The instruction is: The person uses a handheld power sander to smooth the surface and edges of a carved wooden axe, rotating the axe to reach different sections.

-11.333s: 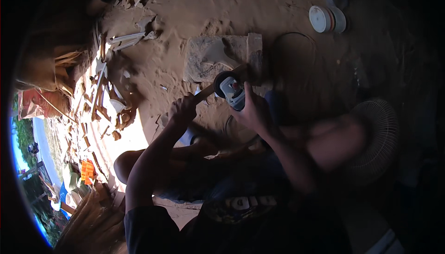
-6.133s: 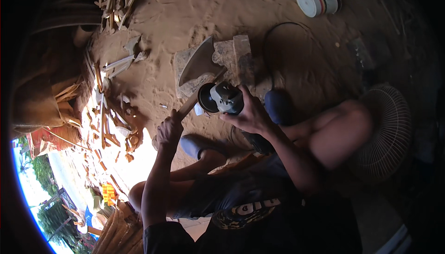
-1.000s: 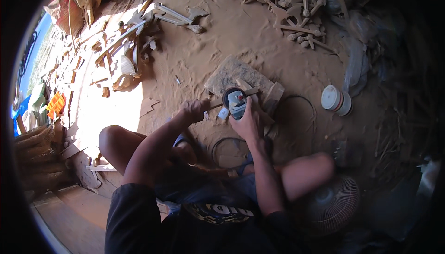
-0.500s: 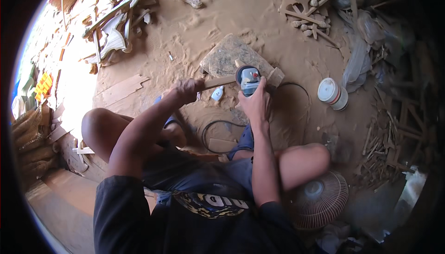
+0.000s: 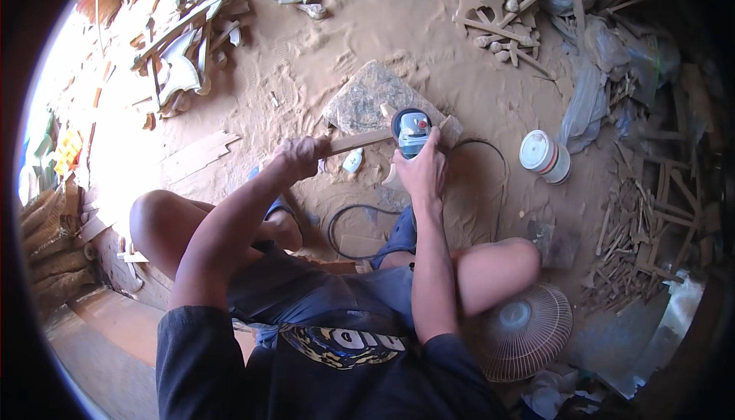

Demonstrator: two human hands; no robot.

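My left hand (image 5: 302, 156) is closed round the near end of a flat, pale wooden piece (image 5: 356, 142), which slants up to the right. In my right hand (image 5: 421, 175) is an angle grinder (image 5: 415, 133) with a dark round disc, its body gripped from behind. The disc sits over the far part of the wood and hides where they meet. Beyond the grinder, a wooden block end (image 5: 450, 130) shows. Just past both hands lies a worn, dusty slab (image 5: 371, 98). A small white bottle-like item (image 5: 352, 161) rests below the wood.
A black cord (image 5: 333, 225) curls by my feet. A white lidded tub (image 5: 545, 156) stands to the right, a round fan (image 5: 528, 336) by my right knee. Piles of cut wooden parts (image 5: 180, 68) lie far left, with more (image 5: 501, 14) far right. Dust covers the ground.
The whole view has shifted slightly. Both hands keep their grips, and the grinder stays at the wood with little visible movement.
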